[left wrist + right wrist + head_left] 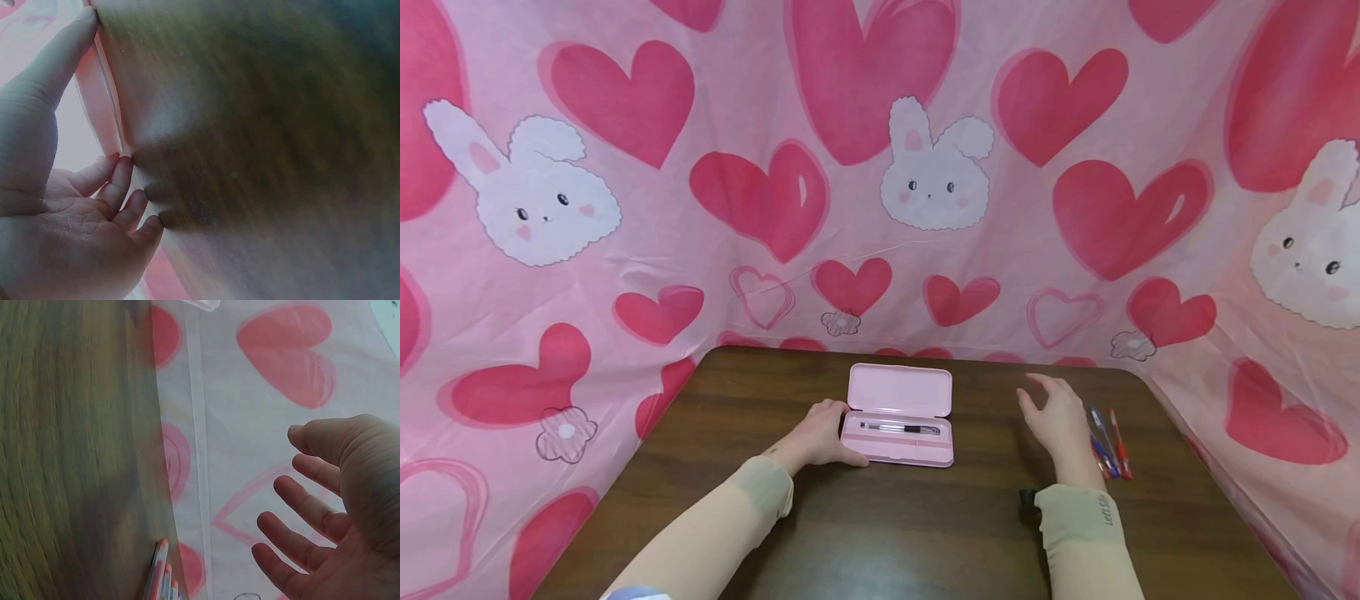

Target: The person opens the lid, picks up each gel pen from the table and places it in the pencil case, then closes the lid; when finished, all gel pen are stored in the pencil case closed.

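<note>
A pink pencil case [897,461] lies on the table with its lid [900,390] raised. Inside its tray rests a clear pen with a black grip [901,428]. My left hand [822,433] holds the case at its left end, thumb along the front edge and fingers at the back corner; the left wrist view shows the thumb and fingertips against the pink side [103,100]. Over the table to the right hovers my right hand [1057,419], fingers spread and relaxed, holding nothing. Just right of it lie several pens, among them a red pen [1119,443] and a blue pen [1102,446], partly hidden by the hand.
The dark wooden table [925,533] has rounded far corners. Pink cloth [865,225] printed with hearts and rabbits hangs around its back and sides. A small black object [1028,504] shows at my right cuff.
</note>
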{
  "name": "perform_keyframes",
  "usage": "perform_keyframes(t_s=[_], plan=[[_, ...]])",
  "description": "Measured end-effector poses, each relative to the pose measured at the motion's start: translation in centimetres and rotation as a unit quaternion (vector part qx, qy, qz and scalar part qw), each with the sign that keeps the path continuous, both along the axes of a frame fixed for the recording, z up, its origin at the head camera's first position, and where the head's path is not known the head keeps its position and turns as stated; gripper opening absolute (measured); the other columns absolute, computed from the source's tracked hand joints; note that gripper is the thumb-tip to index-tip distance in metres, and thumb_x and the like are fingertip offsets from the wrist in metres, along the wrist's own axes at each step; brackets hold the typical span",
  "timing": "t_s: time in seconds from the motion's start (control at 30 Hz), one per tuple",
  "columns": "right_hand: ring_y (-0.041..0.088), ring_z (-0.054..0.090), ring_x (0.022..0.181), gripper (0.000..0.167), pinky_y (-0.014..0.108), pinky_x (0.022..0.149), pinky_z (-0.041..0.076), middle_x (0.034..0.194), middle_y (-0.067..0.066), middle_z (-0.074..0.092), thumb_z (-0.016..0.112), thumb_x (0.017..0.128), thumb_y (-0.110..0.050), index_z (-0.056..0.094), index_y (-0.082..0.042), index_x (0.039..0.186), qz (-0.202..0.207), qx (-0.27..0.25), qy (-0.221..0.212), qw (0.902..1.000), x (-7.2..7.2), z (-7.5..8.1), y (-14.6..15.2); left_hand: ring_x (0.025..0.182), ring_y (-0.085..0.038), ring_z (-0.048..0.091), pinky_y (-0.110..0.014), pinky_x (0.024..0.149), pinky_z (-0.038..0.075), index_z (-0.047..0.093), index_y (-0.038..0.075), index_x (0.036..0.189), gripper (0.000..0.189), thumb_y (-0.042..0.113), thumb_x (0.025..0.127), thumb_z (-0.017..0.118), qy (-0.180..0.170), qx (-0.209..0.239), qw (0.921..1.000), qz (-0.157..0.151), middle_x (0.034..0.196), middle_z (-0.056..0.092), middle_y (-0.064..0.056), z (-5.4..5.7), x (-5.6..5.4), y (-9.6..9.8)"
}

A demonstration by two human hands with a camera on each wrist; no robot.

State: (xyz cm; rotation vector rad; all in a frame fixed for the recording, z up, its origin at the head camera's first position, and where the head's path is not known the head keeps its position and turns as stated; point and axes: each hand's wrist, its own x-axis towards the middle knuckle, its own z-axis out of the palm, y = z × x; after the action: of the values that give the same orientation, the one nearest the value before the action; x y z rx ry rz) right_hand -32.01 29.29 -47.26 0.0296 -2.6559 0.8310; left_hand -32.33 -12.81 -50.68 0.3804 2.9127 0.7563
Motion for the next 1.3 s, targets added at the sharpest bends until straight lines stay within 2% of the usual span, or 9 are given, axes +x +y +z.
perform_keyframes(t_s=[0.17, 0.37, 0.6, 0.73, 1.0, 1.17, 1.3], plan=[[0.058, 0.056, 0.140, 0.047, 0.072, 0.118, 0.043, 0.150, 0.034, 0.060, 0.066, 0.109, -0.028, 0.063, -0.003, 0.149, -0.012, -0.004, 0.010, 0.9999, 0.2, 0.0, 0.9, 0.133, -0.030, 0.054, -0.051, 0.120, 0.050, 0.059, 0.003, 0.144, 0.104, 0.060, 0.068, 0.101, -0.005, -0.001, 1.0000, 0.001, 0.137, 0.063, -0.012, 0.0, 0.0, 0.0], [0.058, 0.054, 0.141, 0.048, 0.073, 0.119, 0.041, 0.151, 0.034, 0.058, 0.065, 0.109, -0.031, 0.062, -0.005, 0.150, -0.038, -0.005, -0.001, 0.9993, 0.4, 0.0, 1.9, 0.134, -0.030, 0.054, -0.052, 0.121, 0.049, 0.059, 0.003, 0.145, 0.104, 0.060, 0.069, 0.101, -0.006, 0.001, 1.0000, 0.001, 0.139, 0.062, -0.013, -0.2, -0.1, 0.0], [0.058, 0.058, 0.133, 0.049, 0.073, 0.115, 0.043, 0.148, 0.036, 0.059, 0.063, 0.110, -0.032, 0.062, -0.005, 0.151, -0.054, -0.006, -0.015, 0.9984, 1.2, 0.4, 3.3, 0.134, -0.030, 0.054, -0.052, 0.120, 0.050, 0.059, 0.003, 0.144, 0.104, 0.061, 0.068, 0.101, -0.006, 0.005, 1.0000, 0.001, 0.138, 0.063, -0.012, -0.4, -0.1, 0.0], [0.058, 0.055, 0.136, 0.050, 0.074, 0.115, 0.042, 0.149, 0.036, 0.058, 0.061, 0.110, -0.032, 0.061, -0.003, 0.151, -0.067, -0.019, -0.015, 0.9975, 1.6, 0.3, 4.4, 0.133, -0.030, 0.054, -0.051, 0.120, 0.050, 0.059, 0.003, 0.144, 0.104, 0.060, 0.067, 0.102, -0.005, 0.005, 1.0000, 0.001, 0.137, 0.063, -0.012, -0.3, -0.2, -0.1], [0.061, 0.049, 0.141, 0.052, 0.075, 0.115, 0.039, 0.152, 0.036, 0.055, 0.059, 0.110, -0.036, 0.061, -0.005, 0.151, -0.105, -0.042, -0.024, 0.9933, 2.3, 0.1, 6.5, 0.134, -0.030, 0.053, -0.053, 0.121, 0.049, 0.059, 0.004, 0.144, 0.103, 0.058, 0.069, 0.101, -0.011, 0.006, 0.9999, 0.000, 0.139, 0.062, -0.012, 0.0, 0.0, -0.1], [0.059, 0.054, 0.135, 0.049, 0.073, 0.112, 0.042, 0.144, 0.036, 0.061, 0.061, 0.109, -0.033, 0.063, -0.004, 0.148, -0.124, -0.044, -0.013, 0.9913, 2.7, -0.1, 7.3, 0.132, -0.030, 0.054, -0.053, 0.120, 0.050, 0.059, 0.003, 0.144, 0.103, 0.058, 0.069, 0.101, -0.006, 0.003, 1.0000, -0.002, 0.138, 0.062, -0.013, 0.2, 0.1, -0.1], [0.061, 0.053, 0.137, 0.046, 0.074, 0.113, 0.041, 0.144, 0.036, 0.062, 0.061, 0.108, -0.030, 0.065, -0.003, 0.145, -0.145, -0.040, -0.016, 0.9885, 2.9, -0.5, 8.3, 0.132, -0.030, 0.054, -0.053, 0.120, 0.050, 0.058, 0.004, 0.145, 0.104, 0.059, 0.069, 0.101, -0.009, 0.003, 1.0000, 0.001, 0.139, 0.062, -0.013, 0.0, 0.0, -0.2]])
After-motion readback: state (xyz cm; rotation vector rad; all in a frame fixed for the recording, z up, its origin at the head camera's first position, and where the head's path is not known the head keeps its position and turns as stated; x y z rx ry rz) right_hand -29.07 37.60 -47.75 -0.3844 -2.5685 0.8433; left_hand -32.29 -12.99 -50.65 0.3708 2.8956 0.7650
